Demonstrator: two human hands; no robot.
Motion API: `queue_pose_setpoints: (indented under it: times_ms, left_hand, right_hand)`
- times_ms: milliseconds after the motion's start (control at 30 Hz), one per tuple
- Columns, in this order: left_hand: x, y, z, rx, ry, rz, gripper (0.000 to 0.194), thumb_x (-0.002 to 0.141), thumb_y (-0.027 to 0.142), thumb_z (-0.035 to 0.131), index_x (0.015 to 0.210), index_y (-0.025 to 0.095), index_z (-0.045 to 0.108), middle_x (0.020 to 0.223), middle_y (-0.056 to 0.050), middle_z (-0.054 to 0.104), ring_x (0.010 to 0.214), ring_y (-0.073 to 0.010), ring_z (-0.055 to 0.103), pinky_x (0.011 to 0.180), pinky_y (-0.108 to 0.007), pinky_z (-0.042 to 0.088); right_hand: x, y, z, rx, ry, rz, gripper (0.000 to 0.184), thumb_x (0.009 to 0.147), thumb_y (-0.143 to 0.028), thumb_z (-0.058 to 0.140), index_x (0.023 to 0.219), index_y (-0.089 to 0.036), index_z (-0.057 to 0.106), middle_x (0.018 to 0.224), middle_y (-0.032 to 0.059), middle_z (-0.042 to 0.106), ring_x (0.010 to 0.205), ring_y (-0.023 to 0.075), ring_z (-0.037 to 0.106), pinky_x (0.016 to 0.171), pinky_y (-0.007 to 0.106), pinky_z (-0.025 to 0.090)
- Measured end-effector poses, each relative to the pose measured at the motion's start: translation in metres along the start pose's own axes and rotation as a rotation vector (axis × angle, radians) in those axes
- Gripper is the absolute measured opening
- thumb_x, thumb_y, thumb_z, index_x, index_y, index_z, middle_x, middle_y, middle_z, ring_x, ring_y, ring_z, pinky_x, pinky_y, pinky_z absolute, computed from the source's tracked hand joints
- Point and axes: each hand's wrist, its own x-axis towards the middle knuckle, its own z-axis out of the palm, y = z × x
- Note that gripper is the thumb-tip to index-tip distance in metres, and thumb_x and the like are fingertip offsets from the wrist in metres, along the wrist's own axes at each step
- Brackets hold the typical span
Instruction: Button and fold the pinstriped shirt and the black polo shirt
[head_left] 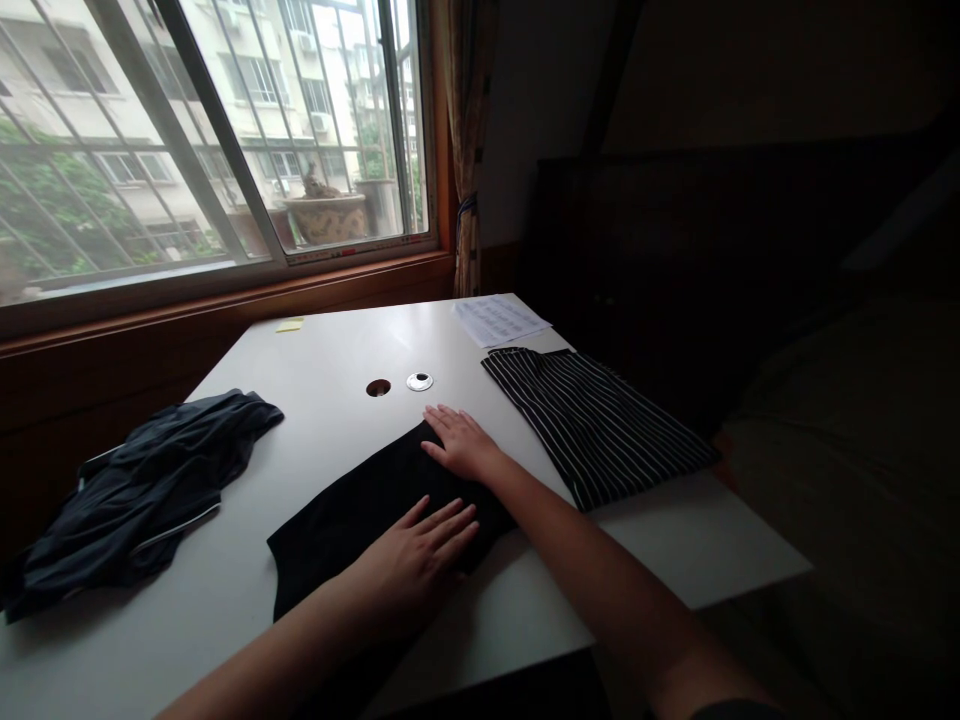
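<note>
A black garment [345,510] lies flat on the white table [330,350] in front of me; its exact kind I cannot tell. My left hand [427,550] rests on its near part, palm down with the fingers stretched out. Farther off, my right hand [461,443] lies flat across its far right end, fingers extended. To the right is a black-and-white striped piece of clothing [592,420], laid out flat. A crumpled dark grey garment [150,490] with white piping sits at the left edge. My forearms cover part of the black cloth.
Behind the cloth are a round cable hole [379,388] and a silvery round cover [420,382]. Printed papers [501,320] lie at the far right corner, and a yellow note [289,325] at the far left. A barred window [315,130] and a tied curtain [466,150] stand beyond.
</note>
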Motion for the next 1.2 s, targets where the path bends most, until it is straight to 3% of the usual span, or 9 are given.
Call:
queue_pose_setpoints:
  times_ms: [133, 533, 800, 1200]
  left_hand:
    - [0.012, -0.005, -0.005, -0.04, -0.014, 0.022, 0.058, 0.104, 0.036, 0.04, 0.159, 0.029, 0.022, 0.163, -0.006, 0.028, 0.152, -0.0251, 0.023, 0.124, -0.058, 0.011]
    - [0.005, 0.0, 0.001, -0.071, -0.007, 0.059, 0.07, 0.1, 0.038, 0.05, 0.16, 0.034, 0.013, 0.166, 0.0, 0.022, 0.153, -0.0283, 0.015, 0.123, -0.061, -0.001]
    - [-0.008, -0.001, 0.001, -0.064, 0.045, 0.08, 0.072, 0.101, 0.05, 0.045, 0.16, 0.032, 0.007, 0.165, -0.003, 0.022, 0.152, -0.0268, 0.019, 0.126, -0.052, 0.005]
    - [-0.087, -0.072, 0.017, 0.222, 0.186, -0.379, 0.068, 0.101, 0.055, 0.04, 0.159, 0.034, 0.011, 0.165, -0.002, 0.021, 0.152, -0.0273, 0.024, 0.124, -0.053, 0.019]
  right_hand:
    - [0.0, 0.0, -0.002, 0.008, -0.015, -0.001, 0.068, 0.1, -0.055, 0.037, 0.158, -0.02, 0.03, 0.165, 0.0048, 0.027, 0.153, 0.0219, 0.02, 0.124, 0.044, 0.016]
    - [0.001, 0.001, -0.001, 0.008, -0.023, -0.015, 0.068, 0.1, -0.054, 0.038, 0.158, -0.019, 0.03, 0.164, 0.0063, 0.028, 0.152, 0.0234, 0.021, 0.123, 0.045, 0.016]
    - [0.002, 0.003, -0.001, 0.005, -0.031, -0.016, 0.067, 0.101, -0.054, 0.039, 0.158, -0.02, 0.03, 0.165, 0.0062, 0.027, 0.152, 0.0242, 0.021, 0.123, 0.047, 0.017]
    - [0.003, 0.004, 0.0, 0.034, -0.06, -0.016, 0.07, 0.1, -0.056, 0.037, 0.159, -0.02, 0.028, 0.165, 0.0054, 0.024, 0.153, 0.0242, 0.018, 0.123, 0.048, 0.015]
